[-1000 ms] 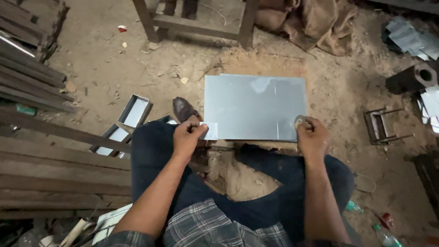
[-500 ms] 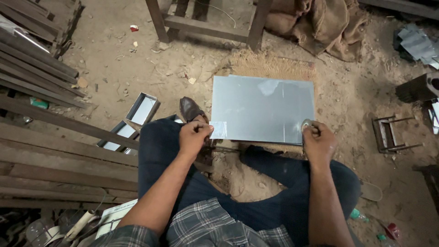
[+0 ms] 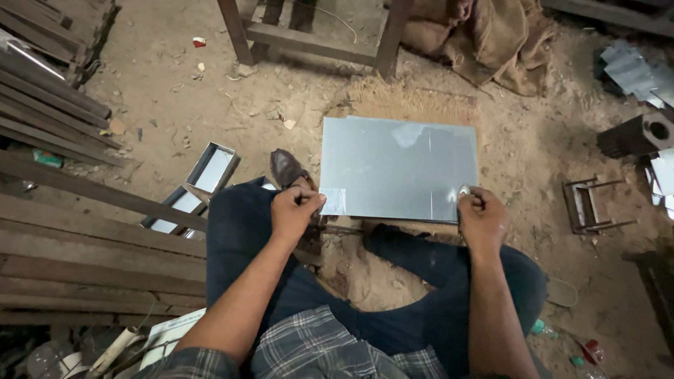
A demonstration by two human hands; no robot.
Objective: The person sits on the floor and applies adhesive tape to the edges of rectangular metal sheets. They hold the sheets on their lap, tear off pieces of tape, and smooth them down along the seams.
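A flat rectangular sheet of grey metal (image 3: pixel 397 167) lies on the sandy ground in front of my knees. My left hand (image 3: pixel 295 210) grips its near left corner with closed fingers. At the near right edge my right hand (image 3: pixel 479 216) pinches the sheet, fingers closed. Both hands hold the same near edge, roughly a sheet-width apart. My legs in dark trousers are folded under the sheet's near side, and a brown shoe (image 3: pixel 288 168) shows just left of it.
Two shiny open metal trays (image 3: pixel 212 167) lie to the left. Long dark metal bars (image 3: pixel 49 105) stack at far left. A wooden frame (image 3: pixel 309 38) and a brown sack (image 3: pixel 491 38) stand behind. A small metal bracket (image 3: pixel 590 203) sits to the right.
The view has shifted slightly. Both hands stay on the sheet's near edge, and the sheet has not visibly moved on the ground.
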